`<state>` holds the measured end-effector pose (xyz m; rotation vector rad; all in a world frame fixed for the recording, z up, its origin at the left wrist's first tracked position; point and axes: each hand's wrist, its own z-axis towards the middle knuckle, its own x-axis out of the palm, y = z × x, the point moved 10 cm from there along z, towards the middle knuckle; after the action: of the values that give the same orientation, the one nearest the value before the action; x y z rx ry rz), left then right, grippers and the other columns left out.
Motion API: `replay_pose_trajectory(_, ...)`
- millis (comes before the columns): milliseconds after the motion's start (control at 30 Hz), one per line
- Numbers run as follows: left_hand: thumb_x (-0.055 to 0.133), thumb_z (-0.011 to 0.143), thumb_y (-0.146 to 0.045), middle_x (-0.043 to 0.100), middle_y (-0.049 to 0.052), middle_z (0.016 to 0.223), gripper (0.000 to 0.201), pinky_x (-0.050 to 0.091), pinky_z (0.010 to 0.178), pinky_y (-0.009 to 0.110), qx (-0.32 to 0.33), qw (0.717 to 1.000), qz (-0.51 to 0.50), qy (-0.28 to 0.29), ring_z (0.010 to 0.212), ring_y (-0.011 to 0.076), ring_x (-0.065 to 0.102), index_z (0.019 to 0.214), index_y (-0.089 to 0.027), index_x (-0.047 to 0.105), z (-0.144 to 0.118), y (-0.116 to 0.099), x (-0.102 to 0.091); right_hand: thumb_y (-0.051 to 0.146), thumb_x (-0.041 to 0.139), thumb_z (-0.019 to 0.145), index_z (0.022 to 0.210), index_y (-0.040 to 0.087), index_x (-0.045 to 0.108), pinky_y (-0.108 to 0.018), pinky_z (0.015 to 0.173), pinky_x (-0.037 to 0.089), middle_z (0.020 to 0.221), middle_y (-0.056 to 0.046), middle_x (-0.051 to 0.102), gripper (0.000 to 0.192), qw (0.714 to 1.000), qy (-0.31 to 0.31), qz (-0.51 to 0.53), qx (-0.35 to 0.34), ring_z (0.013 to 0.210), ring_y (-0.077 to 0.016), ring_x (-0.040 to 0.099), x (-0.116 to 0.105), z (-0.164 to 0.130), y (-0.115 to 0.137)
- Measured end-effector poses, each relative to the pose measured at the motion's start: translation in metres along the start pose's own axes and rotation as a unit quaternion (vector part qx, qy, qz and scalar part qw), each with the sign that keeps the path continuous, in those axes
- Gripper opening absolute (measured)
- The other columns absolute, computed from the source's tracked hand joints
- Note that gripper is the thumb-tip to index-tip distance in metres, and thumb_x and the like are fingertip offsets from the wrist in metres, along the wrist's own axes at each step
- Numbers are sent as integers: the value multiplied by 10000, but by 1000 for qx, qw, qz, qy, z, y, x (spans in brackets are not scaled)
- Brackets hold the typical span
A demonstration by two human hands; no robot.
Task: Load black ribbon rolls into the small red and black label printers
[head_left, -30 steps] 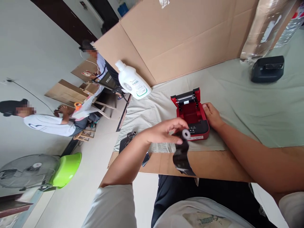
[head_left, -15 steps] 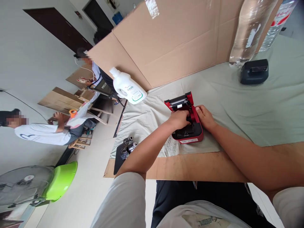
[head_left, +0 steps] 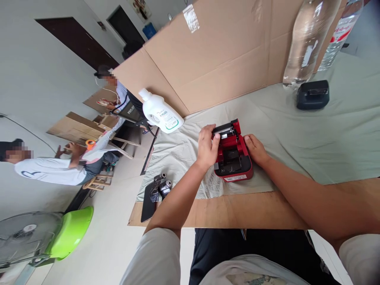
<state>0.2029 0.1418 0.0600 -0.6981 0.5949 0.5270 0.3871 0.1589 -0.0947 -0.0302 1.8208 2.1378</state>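
Observation:
A small red and black label printer (head_left: 233, 156) sits on a pale green cloth (head_left: 297, 130), its lid (head_left: 227, 128) raised at the far side. A black roll lies inside its open bay. My left hand (head_left: 208, 146) rests against the printer's left side, thumb and fingers touching the raised lid. My right hand (head_left: 255, 149) holds the printer's right side, steadying it.
A white detergent bottle (head_left: 160, 113) stands at the cloth's far left. A black device (head_left: 312, 95) and two clear bottles (head_left: 308, 39) are at the far right, before a cardboard wall (head_left: 225, 59). Small black parts (head_left: 160, 186) lie at the table's left edge. Two people sit at left; a fan and green basin (head_left: 71, 231) are on the floor.
A second ago my left hand held a black roll with a trailing strip above the table edge. It carried the roll into the printer bay, then moved to the lid.

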Motion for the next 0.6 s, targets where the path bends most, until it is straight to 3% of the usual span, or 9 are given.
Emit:
replay_pose_trajectory(100, 284, 1023, -549, 694, 111, 1035, 514, 453, 976, 411, -22, 999, -32, -5, 1013, 227, 621, 1064, -184, 644, -19, 4, -3, 828, 250, 868, 951, 250, 614, -477, 927, 521, 1040, -112, 708, 687, 999, -23, 45, -11, 999, -274, 653, -4, 0, 3)
replay_pose_trajectory(200, 237, 1035, -518, 706, 78, 910, 539, 447, 1007, 430, -28, 997, -69, -7, 913, 208, 640, 935, -199, 659, -43, 0, -4, 787, 233, 899, 981, 259, 623, -451, 919, 530, 1093, -105, 700, 662, 995, -54, 78, -43, 1049, -261, 647, -12, -4, 16)
replay_pose_trajectory(333, 211, 1033, -502, 717, 69, 889, 552, 428, 1066, 463, -37, 991, -117, -52, 937, 212, 665, 908, -207, 661, -70, 2, -1, 722, 250, 931, 985, 263, 641, -451, 956, 513, 1090, -103, 696, 606, 986, -82, 77, -124, 1085, -259, 638, -24, -17, 48)
replay_pose_trajectory(467, 222, 1019, -520, 722, 83, 930, 537, 423, 1080, 481, -30, 983, -142, -116, 1036, 237, 673, 970, -215, 661, -88, 6, 3, 692, 317, 928, 813, 269, 659, -501, 989, 488, 1004, -101, 712, 556, 968, -64, 45, -239, 1047, -279, 644, -27, -36, 85)
replay_pose_trajectory(600, 168, 1002, -562, 719, 99, 956, 589, 422, 1078, 499, -40, 982, -124, -134, 1045, 249, 677, 991, -218, 647, -94, 8, 7, 656, 286, 941, 700, 295, 660, -557, 989, 478, 870, -82, 730, 573, 964, -38, 1, -262, 1048, -302, 648, -21, -42, 96)
